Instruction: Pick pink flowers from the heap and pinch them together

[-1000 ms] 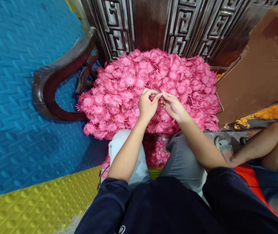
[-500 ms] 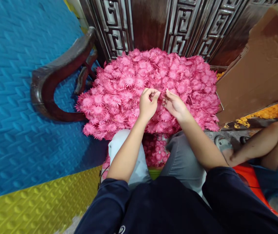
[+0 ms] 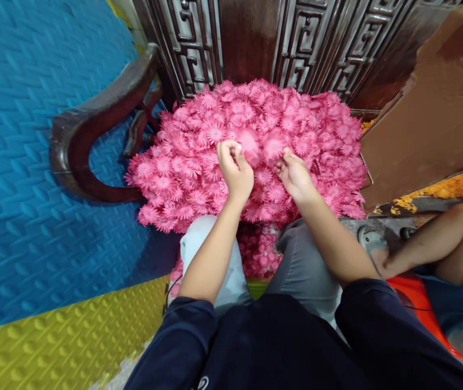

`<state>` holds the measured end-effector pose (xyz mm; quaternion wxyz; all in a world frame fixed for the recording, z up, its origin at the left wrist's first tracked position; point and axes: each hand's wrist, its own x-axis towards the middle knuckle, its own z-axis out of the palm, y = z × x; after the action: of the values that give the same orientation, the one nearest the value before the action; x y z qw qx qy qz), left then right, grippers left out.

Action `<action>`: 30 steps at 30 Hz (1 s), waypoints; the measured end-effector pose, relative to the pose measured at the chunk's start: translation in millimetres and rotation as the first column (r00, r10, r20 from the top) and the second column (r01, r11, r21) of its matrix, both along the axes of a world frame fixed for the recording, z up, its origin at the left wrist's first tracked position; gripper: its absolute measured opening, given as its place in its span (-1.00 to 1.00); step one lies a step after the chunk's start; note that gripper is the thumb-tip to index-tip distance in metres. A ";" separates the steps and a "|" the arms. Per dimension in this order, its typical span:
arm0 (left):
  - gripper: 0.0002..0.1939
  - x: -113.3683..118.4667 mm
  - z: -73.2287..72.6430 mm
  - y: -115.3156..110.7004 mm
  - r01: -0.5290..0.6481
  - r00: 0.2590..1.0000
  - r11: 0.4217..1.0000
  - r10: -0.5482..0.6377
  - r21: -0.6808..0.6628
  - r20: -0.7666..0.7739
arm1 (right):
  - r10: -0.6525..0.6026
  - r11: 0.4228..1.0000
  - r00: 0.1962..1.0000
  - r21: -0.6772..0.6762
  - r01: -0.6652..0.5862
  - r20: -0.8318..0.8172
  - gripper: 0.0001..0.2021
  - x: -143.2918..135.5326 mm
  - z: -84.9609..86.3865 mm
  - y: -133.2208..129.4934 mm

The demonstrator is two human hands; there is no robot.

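Note:
A broad heap of pink flowers [image 3: 199,179], with thin, pointed petals, lies in front of my knees. Over its middle, my left hand [image 3: 236,170] is closed, thumb and forefinger pinched together. A motion-blurred pink flower [image 3: 249,146] shows right at those fingertips. My right hand [image 3: 295,176] is a short way to the right, its fingers curled and closed. At its fingertips is another blurred pink flower [image 3: 274,148]. The two flowers are slightly apart, and blur hides exactly how each is gripped.
Behind the heap stands a dark carved wooden panel [image 3: 248,49]. A curved wooden armrest [image 3: 72,151] juts out at left over blue matting [image 3: 20,162]. Brown cardboard [image 3: 426,114] leans at right, near orange petals [image 3: 459,187]. Another person's leg [image 3: 426,244] is at lower right.
My hands have drawn apart, the left moving leftward while the right stays nearly in place. Two blurred pink flowers now show between them, where the fingertips were close together before.

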<state>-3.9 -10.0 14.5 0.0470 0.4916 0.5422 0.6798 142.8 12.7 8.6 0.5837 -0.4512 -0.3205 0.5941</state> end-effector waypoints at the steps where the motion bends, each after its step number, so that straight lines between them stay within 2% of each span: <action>1: -0.61 -3.8 0.8 1.3 -0.065 0.998 0.998 0.064 0.009 0.023 | -0.048 0.998 0.999 -0.032 0.048 -0.018 -0.62 3.1 -0.5 1.9; 3: -0.62 -13.7 1.3 5.2 -0.160 0.985 0.987 0.158 0.019 0.072 | -0.111 0.992 0.993 -0.066 0.109 -0.027 -0.60 10.3 -0.6 5.7; 5: -0.65 -23.6 0.1 9.6 -0.147 0.987 0.989 0.146 0.003 0.067 | -0.115 0.992 0.993 -0.042 0.115 -0.009 -0.59 15.5 0.3 8.0; 8: -0.73 -28.9 -2.2 11.4 -0.073 0.997 0.996 0.072 -0.056 -0.012 | -0.078 0.996 0.997 -0.047 0.076 -0.030 -0.56 12.7 2.5 5.6; 11: -0.75 -18.6 -0.8 4.6 -0.015 0.991 0.992 -0.001 -0.121 -0.130 | -0.024 0.998 0.995 -0.066 0.018 -0.094 -0.54 0.5 4.7 -1.5; 13: -0.87 -7.0 2.1 -1.8 0.091 0.968 0.981 -0.127 -0.169 -0.216 | 0.021 0.998 0.993 -0.054 -0.027 -0.116 -0.56 -7.4 6.1 -6.3; 15: -0.88 3.5 4.5 -6.6 0.181 0.942 0.960 -0.232 -0.212 -0.244 | 0.077 0.996 0.991 -0.047 -0.082 -0.108 -0.59 -12.5 7.8 -10.1; 18: -0.90 12.0 4.8 -8.8 0.272 0.939 0.937 -0.308 -0.218 -0.155 | 0.176 0.983 0.981 -0.033 -0.179 -0.080 -0.62 -15.3 10.9 -13.8; 21: -0.96 12.4 3.3 -7.7 0.308 0.944 0.925 -0.327 -0.221 -0.052 | 0.250 0.968 0.966 -0.016 -0.251 -0.067 -0.63 -15.5 13.7 -15.8; 23: -0.98 10.9 3.6 -6.8 0.324 0.944 0.919 -0.331 -0.226 0.005 | 0.269 0.962 0.961 -0.024 -0.271 -0.065 -0.62 -15.3 15.0 -16.8; 27: -0.90 9.4 7.0 -6.1 0.390 0.920 0.897 -0.372 -0.209 0.122 | 0.289 0.956 0.955 -0.038 -0.291 -0.066 -0.67 -14.4 15.9 -17.4; 30: -0.89 9.7 7.6 -5.7 0.420 0.906 0.887 -0.395 -0.194 0.155 | 0.308 0.951 0.950 -0.026 -0.309 -0.052 -0.71 -13.2 14.2 -16.2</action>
<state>5.7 -15.8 22.2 0.2736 0.5475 0.4963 0.6157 129.7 -3.5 22.8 0.4833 -0.3915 -0.3631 0.6938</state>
